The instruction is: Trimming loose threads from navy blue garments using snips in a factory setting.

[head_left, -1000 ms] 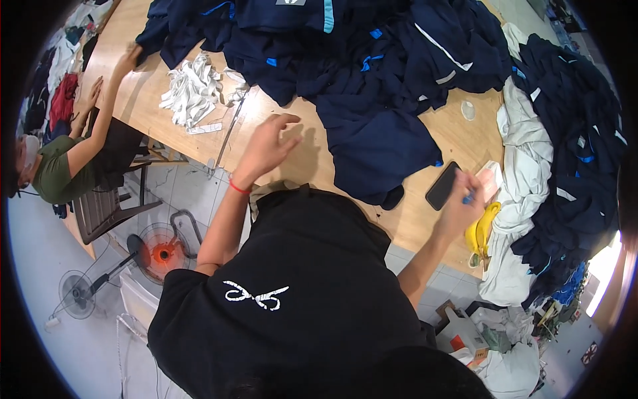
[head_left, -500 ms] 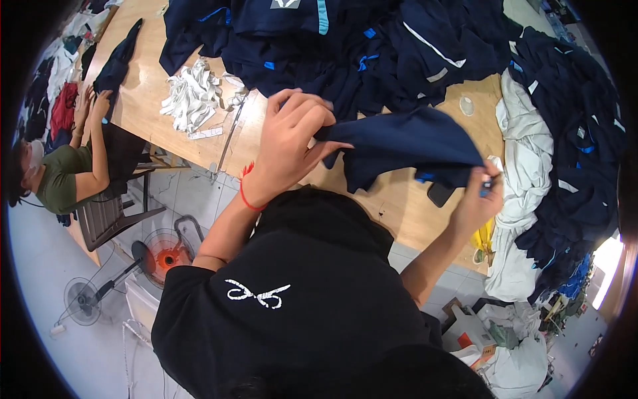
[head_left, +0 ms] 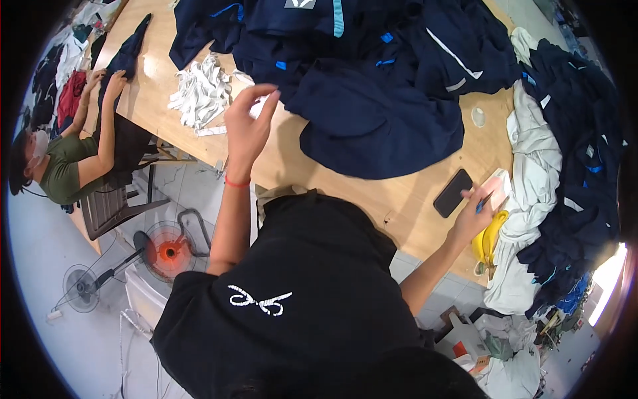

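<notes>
My left hand (head_left: 249, 126) is raised over the near left part of the table, fingers and thumb apart, holding nothing. My right hand (head_left: 472, 218) is low at the table's right side, its fingers closed on a small blue tool (head_left: 480, 207) whose kind is too small to make out. Beside these fingers are a dark phone (head_left: 453, 193) and a small white and pinkish block (head_left: 498, 189). A navy garment piece (head_left: 382, 130) lies spread on the table in front of me, against the navy pile (head_left: 292, 36), touched by neither hand.
White strips (head_left: 201, 93) lie in a heap at the left. Yellow bananas (head_left: 490, 241) sit by the right table edge, near rolled white cloth (head_left: 535, 159) and more navy garments (head_left: 571, 126). At far left, a co-worker (head_left: 80, 159) handles dark cloth. Fans (head_left: 169, 251) stand on the floor.
The navy piece held up between both hands now lies on the table, let go. My left hand has moved left and opened; my right hand has come down beside the phone.
</notes>
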Available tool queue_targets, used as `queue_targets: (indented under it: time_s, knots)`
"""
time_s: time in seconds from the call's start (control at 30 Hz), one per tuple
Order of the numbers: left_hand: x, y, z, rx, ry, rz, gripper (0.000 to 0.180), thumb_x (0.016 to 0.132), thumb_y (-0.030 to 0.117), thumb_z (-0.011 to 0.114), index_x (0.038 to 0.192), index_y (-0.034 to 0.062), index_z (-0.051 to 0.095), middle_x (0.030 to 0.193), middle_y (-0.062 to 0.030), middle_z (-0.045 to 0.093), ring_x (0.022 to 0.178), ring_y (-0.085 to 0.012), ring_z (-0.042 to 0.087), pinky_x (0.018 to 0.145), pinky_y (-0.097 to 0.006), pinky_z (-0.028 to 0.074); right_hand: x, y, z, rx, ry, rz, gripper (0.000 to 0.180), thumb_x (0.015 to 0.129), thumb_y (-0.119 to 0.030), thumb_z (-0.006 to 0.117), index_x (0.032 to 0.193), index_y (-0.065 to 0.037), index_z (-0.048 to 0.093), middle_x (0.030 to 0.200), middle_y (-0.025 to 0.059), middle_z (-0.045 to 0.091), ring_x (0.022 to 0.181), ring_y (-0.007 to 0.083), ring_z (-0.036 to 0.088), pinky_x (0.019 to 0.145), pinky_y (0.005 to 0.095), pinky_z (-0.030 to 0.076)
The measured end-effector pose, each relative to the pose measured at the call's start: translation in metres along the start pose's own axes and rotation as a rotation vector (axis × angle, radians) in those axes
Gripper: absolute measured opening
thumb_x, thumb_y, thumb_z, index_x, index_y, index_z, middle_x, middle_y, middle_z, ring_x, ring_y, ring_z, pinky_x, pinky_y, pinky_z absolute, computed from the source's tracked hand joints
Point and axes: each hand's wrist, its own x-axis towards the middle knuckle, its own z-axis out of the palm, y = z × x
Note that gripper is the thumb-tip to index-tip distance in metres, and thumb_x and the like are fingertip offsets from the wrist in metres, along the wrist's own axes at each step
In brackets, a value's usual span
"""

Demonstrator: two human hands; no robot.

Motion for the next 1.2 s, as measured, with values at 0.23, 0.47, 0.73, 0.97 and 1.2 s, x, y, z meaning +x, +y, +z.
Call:
queue_targets:
  time_s: [0.23, 0.47, 0.73, 0.97, 1.2]
  knots:
    - [-0.004, -0.043, 0.044, 0.062, -0.041, -0.114, 0.031, 0.09, 0.022, 0.084, 0.112, 0.0017, 0.076, 0.101, -0.0094, 0.077, 0.093, -0.0287, 0.073, 0.086, -0.04, 0.057, -0.011, -0.011, 0.021, 0.045, -0.119, 0.065, 0.023, 0.109, -0.017, 0.062, 0.112, 0.002, 0.076, 0.077, 0.0006, 0.07, 0.066, 0.0024, 0.05, 0.063, 0.0202, 0.04]
    - [-0.016, 0.068, 0.065, 0.102, -0.393, 0.436, 0.024, 0.081, 0.014, 0.085, 0.101, 0.0068, 0.072, 0.086, -0.0088, 0.062, 0.087, -0.0292, 0.063, 0.075, -0.041, 0.048, -0.03, -0.056, 0.053, 0.074, -0.377, -0.084, 0.023, 0.109, -0.017, 0.062, 0.112, 0.002, 0.077, 0.08, 0.0015, 0.071, 0.074, 0.0061, 0.058, 0.067, 0.0234, 0.043]
    - [-0.039, 0.016, 0.027, 0.1, -0.688, 0.14, 0.022, 0.088, 0.016, 0.082, 0.106, 0.0048, 0.077, 0.091, -0.0107, 0.072, 0.08, -0.025, 0.071, 0.069, -0.037, 0.056, -0.035, -0.043, 0.048, 0.107, -0.345, 0.126, 0.024, 0.111, -0.015, 0.06, 0.116, 0.002, 0.075, 0.087, 0.007, 0.074, 0.06, 0.0063, 0.057, 0.055, 0.0224, 0.044]
    - [-0.044, -0.004, 0.052, 0.066, -0.288, -0.283, 0.01, 0.089, 0.007, 0.08, 0.092, 0.0007, 0.073, 0.074, -0.0078, 0.072, 0.063, -0.0141, 0.067, 0.06, -0.028, 0.053, -0.059, -0.084, 0.131, 0.001, -0.649, -0.366, 0.026, 0.083, -0.008, 0.088, 0.104, 0.001, 0.076, 0.09, 0.0147, 0.072, 0.081, 0.025, 0.073, 0.072, 0.031, 0.055]
    - [-0.064, -0.032, 0.069, -0.103, -0.377, -0.529, 0.026, 0.097, 0.02, 0.079, 0.098, -0.0056, 0.076, 0.074, -0.0096, 0.075, 0.069, -0.0112, 0.071, 0.063, -0.029, 0.055, -0.074, -0.037, 0.175, -0.098, -0.635, -0.473, 0.023, 0.082, 0.001, 0.08, 0.103, 0.005, 0.072, 0.095, 0.0185, 0.07, 0.088, 0.0391, 0.071, 0.077, 0.0396, 0.056]
